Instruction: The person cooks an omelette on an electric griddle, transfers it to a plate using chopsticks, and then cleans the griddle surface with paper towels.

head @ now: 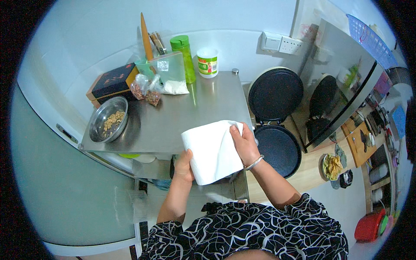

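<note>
A sheet or roll of white paper towel (211, 152) is held up between my two hands, over the near edge of a stainless steel table (208, 104). My left hand (184, 165) grips its lower left side, the thumb lying on the front. On the upper right edge, my right hand (242, 141) pinches the paper between thumb and fingers; a silver bangle circles that wrist. Behind the paper, whether it is folded or rolled cannot be told.
A metal bowl of crumbly food (109, 120), a dark box (113, 81), bagged nuts (152, 94), a bag of white powder (174, 78), a green bottle (183, 58) and a white tub (207, 63) stand on the table. Right of it lies an open electric griddle (278, 151).
</note>
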{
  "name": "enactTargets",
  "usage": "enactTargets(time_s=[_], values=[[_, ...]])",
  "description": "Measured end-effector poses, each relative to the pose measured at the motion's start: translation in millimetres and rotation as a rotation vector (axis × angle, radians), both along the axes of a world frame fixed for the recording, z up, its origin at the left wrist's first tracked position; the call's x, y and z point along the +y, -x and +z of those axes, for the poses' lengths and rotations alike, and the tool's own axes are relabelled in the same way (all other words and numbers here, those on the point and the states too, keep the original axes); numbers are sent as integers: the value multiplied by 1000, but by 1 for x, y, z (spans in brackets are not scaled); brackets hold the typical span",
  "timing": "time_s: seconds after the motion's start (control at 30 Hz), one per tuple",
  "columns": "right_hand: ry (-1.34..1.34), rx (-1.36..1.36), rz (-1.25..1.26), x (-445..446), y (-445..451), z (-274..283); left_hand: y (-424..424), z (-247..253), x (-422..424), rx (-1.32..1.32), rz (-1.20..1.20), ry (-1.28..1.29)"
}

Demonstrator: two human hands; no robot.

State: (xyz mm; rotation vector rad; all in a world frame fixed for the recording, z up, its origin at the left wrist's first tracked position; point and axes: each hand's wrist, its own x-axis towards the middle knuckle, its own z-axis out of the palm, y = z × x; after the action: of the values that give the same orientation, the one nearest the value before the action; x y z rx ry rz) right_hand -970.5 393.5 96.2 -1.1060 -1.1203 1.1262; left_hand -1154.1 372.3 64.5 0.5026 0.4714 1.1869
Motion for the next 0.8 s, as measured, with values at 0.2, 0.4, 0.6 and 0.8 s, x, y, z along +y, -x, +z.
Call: enactTargets(time_s=[0.2, 0.4, 0.6, 0.8], values=[[-187, -345, -141, -17, -18, 25, -2, 9, -17, 82, 44, -114], [-307, -579, -236, -33, -29, 41, -8, 43, -39, 215, 101, -320], [-358, -581, -317, -47, -32, 42, -10, 47, -44, 272, 118, -382], [-346, -702, -440, -57, -44, 32, -11, 45, -47, 518, 60, -464]])
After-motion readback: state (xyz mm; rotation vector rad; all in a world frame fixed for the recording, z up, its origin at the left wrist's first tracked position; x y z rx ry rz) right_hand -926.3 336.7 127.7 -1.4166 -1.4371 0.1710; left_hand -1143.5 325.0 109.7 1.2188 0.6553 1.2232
